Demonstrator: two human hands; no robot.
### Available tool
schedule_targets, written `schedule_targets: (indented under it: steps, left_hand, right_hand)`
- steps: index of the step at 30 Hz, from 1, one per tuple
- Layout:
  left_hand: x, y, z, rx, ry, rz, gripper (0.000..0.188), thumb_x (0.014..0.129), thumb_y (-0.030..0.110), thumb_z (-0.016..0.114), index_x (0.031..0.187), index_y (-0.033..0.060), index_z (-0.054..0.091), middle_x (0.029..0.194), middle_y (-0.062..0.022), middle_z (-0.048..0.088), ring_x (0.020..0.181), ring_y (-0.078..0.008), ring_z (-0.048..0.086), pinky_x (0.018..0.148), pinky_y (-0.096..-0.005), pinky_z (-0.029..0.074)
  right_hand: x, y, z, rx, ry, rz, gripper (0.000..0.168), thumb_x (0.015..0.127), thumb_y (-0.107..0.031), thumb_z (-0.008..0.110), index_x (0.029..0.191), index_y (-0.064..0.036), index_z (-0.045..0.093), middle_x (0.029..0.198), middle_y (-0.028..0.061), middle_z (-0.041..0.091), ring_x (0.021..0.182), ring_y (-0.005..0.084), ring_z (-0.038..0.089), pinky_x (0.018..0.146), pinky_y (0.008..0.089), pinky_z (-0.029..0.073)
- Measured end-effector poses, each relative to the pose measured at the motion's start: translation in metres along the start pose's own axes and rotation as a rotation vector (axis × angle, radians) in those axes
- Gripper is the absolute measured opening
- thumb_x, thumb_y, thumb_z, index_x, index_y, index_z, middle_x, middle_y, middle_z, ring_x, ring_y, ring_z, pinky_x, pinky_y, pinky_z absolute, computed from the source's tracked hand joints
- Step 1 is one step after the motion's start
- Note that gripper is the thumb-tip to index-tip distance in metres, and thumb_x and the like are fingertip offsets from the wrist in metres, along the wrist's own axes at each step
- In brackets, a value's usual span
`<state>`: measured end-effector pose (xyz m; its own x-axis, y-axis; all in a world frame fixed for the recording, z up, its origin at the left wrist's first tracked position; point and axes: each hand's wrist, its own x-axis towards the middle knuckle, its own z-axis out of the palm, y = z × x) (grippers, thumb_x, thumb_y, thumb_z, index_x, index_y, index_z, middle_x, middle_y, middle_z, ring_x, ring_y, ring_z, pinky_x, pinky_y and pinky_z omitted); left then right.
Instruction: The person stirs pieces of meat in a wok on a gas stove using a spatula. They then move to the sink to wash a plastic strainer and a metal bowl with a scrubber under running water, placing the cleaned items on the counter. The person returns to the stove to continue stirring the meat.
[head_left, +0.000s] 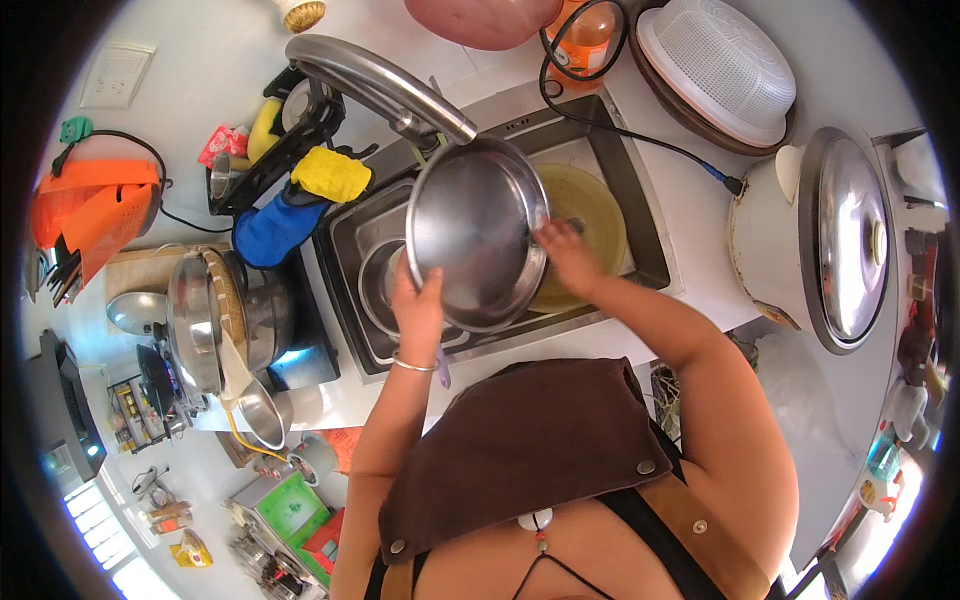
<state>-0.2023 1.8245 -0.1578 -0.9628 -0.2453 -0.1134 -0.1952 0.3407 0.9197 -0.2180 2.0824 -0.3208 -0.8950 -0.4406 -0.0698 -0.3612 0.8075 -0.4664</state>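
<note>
My left hand (420, 307) grips the near left rim of a round stainless steel basin (480, 232), its thumb over the edge. Tilted, the basin is held over the double-bowl sink (652, 217), below the spout of the faucet (390, 79). At the basin's right side, the fingers of my right hand (570, 255) touch the rim; whether they grip it I cannot tell. Beneath that hand, a yellowish translucent basin (600, 217) stands in the right bowl. A smaller metal pot (373, 289) sits in the left bowl, partly hidden by my left hand and the steel basin.
Right of the sink stands a lidded pot (772, 232) with a black cord (645, 139). A white colander (727, 67) and an orange bottle (581, 49) are behind. To the left are a blue glove (277, 225), a yellow cloth (330, 174) and stacked steel pots (195, 322).
</note>
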Motion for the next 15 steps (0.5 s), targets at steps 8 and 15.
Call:
schedule_targets:
  steps: [8,15]
  left_hand:
    - [-0.003,0.025,0.067,0.335,-0.154,0.217,0.069,0.085,0.018,0.060,0.141,-0.0040,0.028,0.122,-0.0285,0.055,0.111,-0.0434,0.055,0.093,-0.0429,0.043]
    - [0.016,-0.007,0.056,-0.325,-0.294,-0.243,0.057,0.074,-0.001,0.051,0.130,0.0015,0.045,0.109,-0.0098,0.059,0.099,-0.0217,0.059,0.080,-0.0331,0.051]
  right_hand:
    - [0.030,0.075,0.061,0.451,-0.010,0.981,0.051,0.082,-0.007,0.050,0.132,0.002,0.046,0.115,0.0276,0.056,0.105,0.0410,0.055,0.091,0.0447,0.046]
    - [0.079,0.029,0.025,0.591,0.613,0.466,0.050,0.079,0.000,0.051,0.128,0.000,0.051,0.126,0.0293,0.052,0.117,0.0430,0.050,0.103,0.0438,0.038]
